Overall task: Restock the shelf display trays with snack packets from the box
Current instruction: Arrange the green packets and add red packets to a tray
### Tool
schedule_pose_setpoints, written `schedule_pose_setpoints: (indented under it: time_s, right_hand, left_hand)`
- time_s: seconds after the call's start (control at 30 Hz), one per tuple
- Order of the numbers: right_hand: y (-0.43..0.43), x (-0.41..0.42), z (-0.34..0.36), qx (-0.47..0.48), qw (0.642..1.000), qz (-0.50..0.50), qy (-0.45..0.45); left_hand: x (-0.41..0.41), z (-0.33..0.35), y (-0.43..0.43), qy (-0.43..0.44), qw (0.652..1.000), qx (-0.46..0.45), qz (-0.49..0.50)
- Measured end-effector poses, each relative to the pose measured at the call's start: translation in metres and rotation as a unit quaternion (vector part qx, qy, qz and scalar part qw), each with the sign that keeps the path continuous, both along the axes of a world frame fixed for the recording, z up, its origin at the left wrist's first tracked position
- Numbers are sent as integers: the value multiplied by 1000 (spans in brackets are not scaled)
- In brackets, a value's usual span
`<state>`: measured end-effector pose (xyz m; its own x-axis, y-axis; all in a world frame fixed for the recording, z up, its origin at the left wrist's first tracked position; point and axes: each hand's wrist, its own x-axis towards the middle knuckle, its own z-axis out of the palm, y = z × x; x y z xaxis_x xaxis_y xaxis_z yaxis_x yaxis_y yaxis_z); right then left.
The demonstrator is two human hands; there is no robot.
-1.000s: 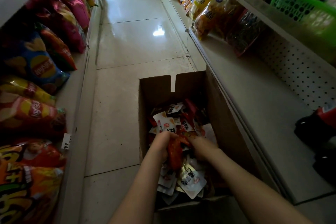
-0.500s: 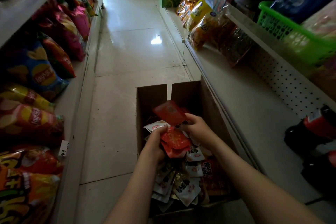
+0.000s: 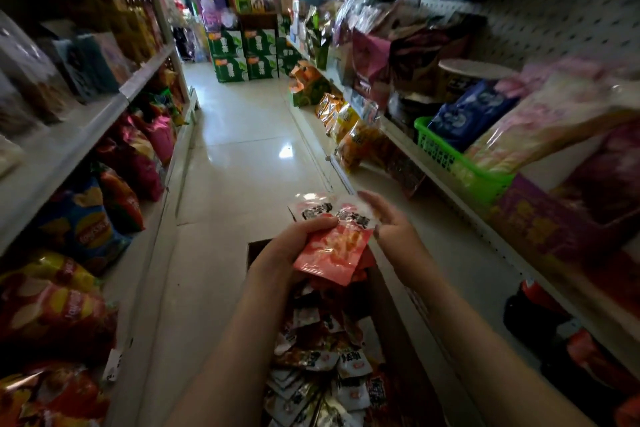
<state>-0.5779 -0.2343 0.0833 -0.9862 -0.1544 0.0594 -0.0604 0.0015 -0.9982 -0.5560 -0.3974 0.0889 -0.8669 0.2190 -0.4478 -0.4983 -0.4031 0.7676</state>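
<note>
Dim aisle, floor point(image 3: 242, 135) glare, blurred warped edges.

The box point(image 3: 394, 315) runs off the bottom edge, its far wall mostly behind the packets point(image 3: 332, 250); the left fingers point(image 3: 311, 224) are partly hidden under them; the upper-right goods point(image 3: 519, 28) are blurred.

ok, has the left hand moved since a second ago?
Yes. Against the box, the left hand has come up: it was down inside the box, and now it grips packets above the far rim.
</note>
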Motion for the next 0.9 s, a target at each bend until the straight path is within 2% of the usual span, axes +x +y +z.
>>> schedule_pose_setpoints:
  time_s: [0.07, 0.1, 0.2, 0.3, 0.33, 0.47, 0.63, 0.73, 0.9]
  right_hand:
    - [7, 2, 23, -135, 987, -50, -65]
    - [13, 2, 36, -158, 982, -50, -89]
    - [28, 10, 63, -170, 976, 34, -129]
    - [45, 20, 84, -280, 953, 29, -113]
    - [49, 25, 87, -291, 949, 35, -111]
    - [66, 40, 84, -149, 984, 25, -92]
    - [76, 49, 80, -157, 979, 20, -132]
    - [81, 51, 78, -164, 979, 18, -119]
    - [85, 53, 83, -118, 987, 0, -106]
  left_hand:
    - [-11, 22, 5, 35, 999, -16, -1]
    - [-13, 39, 13, 52, 998, -23, -16]
    - [-17, 77, 39, 98, 995, -19, -15]
    - [-16, 97, 67, 127, 991, -40, -8]
    - [-15, 97, 73, 131, 990, -51, -5]
    - [-1, 89, 90, 128, 990, -55, -36]
    - [12, 71, 78, 144, 983, 71, -93]
    - [13, 63, 72, 137, 984, 37, -109]
    - [12, 66, 75, 129, 989, -35, -69]
